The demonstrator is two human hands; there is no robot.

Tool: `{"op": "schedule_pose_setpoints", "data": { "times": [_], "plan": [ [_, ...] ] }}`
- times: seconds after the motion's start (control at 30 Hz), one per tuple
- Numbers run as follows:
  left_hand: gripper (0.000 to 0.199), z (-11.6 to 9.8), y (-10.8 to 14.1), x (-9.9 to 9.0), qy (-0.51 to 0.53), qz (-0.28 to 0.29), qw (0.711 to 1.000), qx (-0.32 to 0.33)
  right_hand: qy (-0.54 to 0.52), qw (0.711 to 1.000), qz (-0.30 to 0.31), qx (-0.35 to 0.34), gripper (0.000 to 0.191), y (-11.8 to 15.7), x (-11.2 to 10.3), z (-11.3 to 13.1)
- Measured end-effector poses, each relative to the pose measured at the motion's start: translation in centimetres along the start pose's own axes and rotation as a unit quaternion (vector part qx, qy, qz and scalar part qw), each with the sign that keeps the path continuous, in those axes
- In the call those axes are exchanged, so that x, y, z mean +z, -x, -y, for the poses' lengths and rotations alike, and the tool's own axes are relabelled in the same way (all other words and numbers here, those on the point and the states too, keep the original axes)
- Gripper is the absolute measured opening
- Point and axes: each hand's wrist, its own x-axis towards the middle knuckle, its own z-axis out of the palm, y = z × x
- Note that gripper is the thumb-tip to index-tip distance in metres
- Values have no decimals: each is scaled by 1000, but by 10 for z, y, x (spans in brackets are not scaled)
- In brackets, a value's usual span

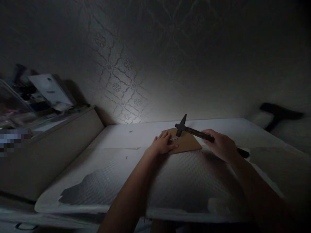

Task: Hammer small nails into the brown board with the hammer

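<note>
Room dim; patterned wall [150, 68] at 12 o'clock, lit by one bright patch towards 11. Below it stands a white table [116, 137], its near part worn or covered with a grey textured patch [179, 184], edges ragged. A pale cabinet [60, 147] borders it at 9 o'clock, carrying a white box [50, 90] among assorted blurred items. At 2 o'clock, a dark shape [279, 113] — too blurred to identify.

Tan board [188, 142]: lying flat on the table, just ahead of the person. Left hand [164, 144] lies palm down over the board's 9 o'clock side, fingers spread, gripping nothing that shows. Close by its fingers, on the board, sits a small cluster of metallic pieces [173, 139]; exact type too small to tell.

Right hand [222, 145], at 3 o'clock of the board, is closed around the handle of a hammer [181, 127]; the butt protrudes behind the hand. The head is over the board's 12 o'clock portion — contact cannot be confirmed. Two tiny bits [131, 131] lie on the table, towards 9 and 10 o'clock from the board.
</note>
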Motion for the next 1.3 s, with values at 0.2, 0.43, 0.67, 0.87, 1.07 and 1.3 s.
{"op": "schedule_pose_setpoints", "data": {
  "times": [0.2,0.43,0.67,0.87,1.07,1.3],
  "plan": [
    [86,0,0,0,2,2,1000,-4,3,1000,-3,-4,27,0,-1,0],
    [83,-1,0,-1,-2,0,1000,3,-4,1000,-6,-8,27,0,-2,2],
    [84,-1,-1,-1,1,6,1000,-4,-2,1000,3,-10,26,-1,0,-2],
    [86,1,-1,1,9,3,1000,1,8,1000,6,-9,27,0,-1,1],
    [81,1,0,0,6,3,1000,0,0,1000,-1,-13,27,0,0,1],
    [84,-2,1,-2,-5,4,1000,-1,-3,1000,11,-12,27,-1,1,-1]
  ]
}}
